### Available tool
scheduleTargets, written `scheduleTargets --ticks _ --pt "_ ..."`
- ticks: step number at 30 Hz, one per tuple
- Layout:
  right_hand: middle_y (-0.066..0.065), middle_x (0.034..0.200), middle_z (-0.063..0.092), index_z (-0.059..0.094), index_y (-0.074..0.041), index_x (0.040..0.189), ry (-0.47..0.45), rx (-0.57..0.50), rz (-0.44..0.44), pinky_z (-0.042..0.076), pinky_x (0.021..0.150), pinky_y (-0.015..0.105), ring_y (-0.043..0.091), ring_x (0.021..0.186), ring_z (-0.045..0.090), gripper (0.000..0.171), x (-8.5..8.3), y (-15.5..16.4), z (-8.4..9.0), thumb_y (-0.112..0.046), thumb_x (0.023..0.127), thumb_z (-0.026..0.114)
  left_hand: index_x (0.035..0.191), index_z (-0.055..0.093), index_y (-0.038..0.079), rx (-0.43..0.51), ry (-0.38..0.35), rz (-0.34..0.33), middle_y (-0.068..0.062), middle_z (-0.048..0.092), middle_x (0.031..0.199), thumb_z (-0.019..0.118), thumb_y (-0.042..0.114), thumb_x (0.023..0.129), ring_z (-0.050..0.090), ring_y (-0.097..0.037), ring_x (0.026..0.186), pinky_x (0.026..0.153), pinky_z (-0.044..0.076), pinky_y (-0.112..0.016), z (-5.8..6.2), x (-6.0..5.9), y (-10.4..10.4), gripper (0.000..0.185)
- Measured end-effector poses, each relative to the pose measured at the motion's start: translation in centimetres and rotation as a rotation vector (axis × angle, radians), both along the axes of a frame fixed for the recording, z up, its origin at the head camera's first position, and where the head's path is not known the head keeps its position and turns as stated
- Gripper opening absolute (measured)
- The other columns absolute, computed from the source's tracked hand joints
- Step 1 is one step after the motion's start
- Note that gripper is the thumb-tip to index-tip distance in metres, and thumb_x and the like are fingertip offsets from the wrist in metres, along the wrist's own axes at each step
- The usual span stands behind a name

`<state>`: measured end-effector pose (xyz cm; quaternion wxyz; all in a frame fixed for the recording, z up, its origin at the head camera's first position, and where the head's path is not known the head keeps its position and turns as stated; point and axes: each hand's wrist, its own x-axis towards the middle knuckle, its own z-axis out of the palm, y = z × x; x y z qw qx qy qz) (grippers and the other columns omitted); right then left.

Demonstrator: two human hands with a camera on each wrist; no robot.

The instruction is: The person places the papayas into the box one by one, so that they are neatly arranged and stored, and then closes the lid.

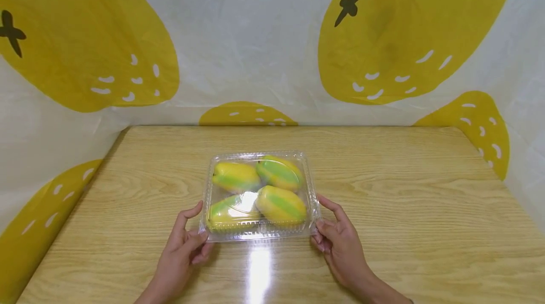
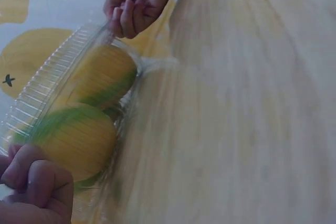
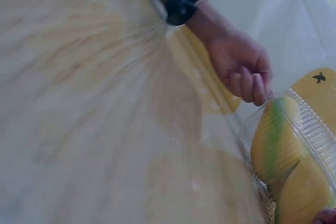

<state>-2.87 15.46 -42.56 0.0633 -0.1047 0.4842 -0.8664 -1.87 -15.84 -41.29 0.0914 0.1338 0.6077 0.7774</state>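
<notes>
A clear plastic clamshell box [image 1: 257, 236] with its lid down is held between both hands over the wooden table. Inside lie several yellow-green mangoes [image 1: 282, 205], seen through the lid. My left hand [image 1: 180, 247] pinches the near left corner between thumb and fingers. At the near right corner, my right hand [image 1: 340, 246] grips the edge the same way. The left wrist view shows the ribbed side of the box and two mangoes [image 2: 79, 140] up close. Only a bit of the right hand [image 3: 326, 216] shows in the right wrist view.
The wood-grain table [image 1: 408, 200] runs back to a white cloth [image 1: 251, 34] printed with big yellow fruit, which also hangs at both sides. A bright light reflection lies on the table in front of the box. A dark band [image 3: 180, 10] sits on the left wrist.
</notes>
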Motion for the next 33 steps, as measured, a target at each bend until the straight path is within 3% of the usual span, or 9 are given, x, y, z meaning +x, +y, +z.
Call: scheduleTargets --ticks 6,11,14,18,25,29,33 --pt "0.001 0.067 0.05 0.02 -0.002 0.136 0.009 0.022 -0.046 0.037 0.051 0.018 0.009 0.059 0.044 0.048 0.7 -0.3 -0.1 0.003 0.092 0.038 0.138 0.013 0.009 0.169 -0.068 0.032 -0.004 0.025 0.061 0.027 -0.001 0.095 0.02 -0.015 0.05 0.043 0.017 -0.026 -0.5 -0.1 0.6 0.046" --pt "0.0 0.068 0.053 0.021 -0.004 0.136 0.014 0.003 -0.035 0.039 0.051 0.017 0.008 0.059 0.047 0.046 1.0 -0.4 0.0 0.002 0.093 0.036 0.14 0.013 0.008 0.343 -0.069 0.005 0.001 0.026 0.064 0.021 -0.003 0.095 0.015 -0.013 0.05 0.045 0.018 -0.022 -0.8 -0.4 1.0 0.047" --pt "0.0 0.068 0.054 0.022 -0.005 0.136 0.017 0.008 -0.033 0.039 0.05 0.017 0.008 0.058 0.047 0.046 0.9 -0.3 -0.1 0.003 0.093 0.035 0.14 0.013 0.011 0.374 -0.095 -0.004 0.003 0.031 0.065 0.02 -0.002 0.096 0.016 -0.013 0.051 0.046 0.018 -0.023 -0.8 -0.3 1.2 0.047" --pt "0.0 0.068 0.055 0.024 -0.005 0.137 0.014 0.025 -0.047 0.039 0.05 0.017 0.007 0.057 0.048 0.046 0.5 -0.2 -0.1 0.004 0.093 0.035 0.141 0.012 0.016 0.261 -0.109 0.033 0.002 0.042 0.065 0.026 0.002 0.097 0.022 -0.013 0.05 0.045 0.019 -0.026 -0.7 -0.2 1.2 0.049" --pt "0.004 0.07 0.057 0.021 -0.003 0.138 0.026 0.142 -0.044 0.039 0.05 0.02 0.011 0.059 0.049 0.049 0.0 0.5 0.4 0.001 0.092 0.037 0.14 0.018 0.019 -0.177 -0.024 0.21 -0.017 0.051 0.069 0.04 0.015 0.096 0.043 -0.013 0.052 0.043 0.039 -0.027 -0.3 -0.2 1.1 0.049" --pt "0.014 0.078 0.057 0.015 -0.007 0.141 0.027 0.236 0.042 0.041 0.05 0.024 0.015 0.062 0.052 0.052 0.2 1.4 0.7 -0.001 0.093 0.036 0.139 0.02 0.02 -0.253 -0.007 0.237 -0.024 0.051 0.074 0.04 0.015 0.096 0.047 -0.019 0.053 0.047 0.043 -0.03 -0.2 -0.1 0.7 0.048" --pt "0.026 0.092 0.053 0.01 -0.018 0.141 -0.019 0.426 0.122 0.044 0.051 0.029 0.024 0.067 0.053 0.054 0.4 2.8 1.1 -0.008 0.095 0.038 0.139 0.021 0.012 -0.288 0.049 0.238 -0.023 0.052 0.075 0.037 0.01 0.096 0.05 -0.024 0.054 0.048 0.044 -0.032 -0.1 0.0 0.2 0.045"
